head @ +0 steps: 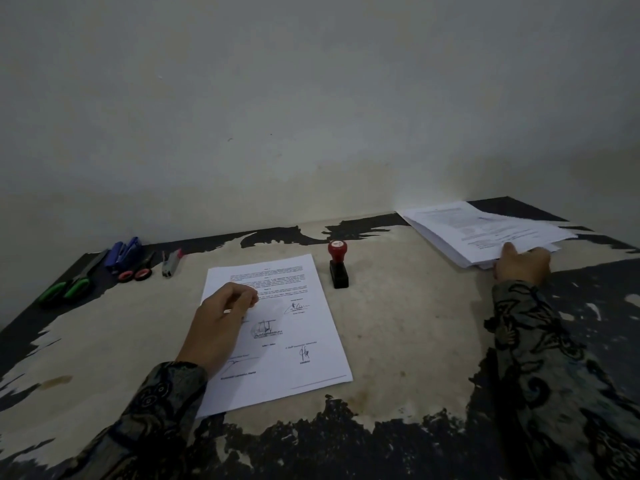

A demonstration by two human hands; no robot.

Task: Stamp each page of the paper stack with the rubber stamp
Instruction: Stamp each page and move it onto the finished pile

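A printed, signed sheet [301, 355] lies flat on the table in front of me. My left hand [221, 320] rests on its upper left part with the fingers curled under, holding nothing. The rubber stamp [338, 268], with a red knob on a black base, stands upright just beyond the sheet's top right corner, untouched. At the far right lies a loosely fanned paper stack [485, 230]. My right hand [523, 266] grips its near edge, thumb on top of the upper sheets and fingers at the edge below.
Along the far left of the worn black-and-cream table [408, 341] lie green-handled scissors [65, 289], a blue stapler [125, 252], pink-handled scissors [136, 271] and a small grey tool [171, 263]. A plain wall rises right behind the table.
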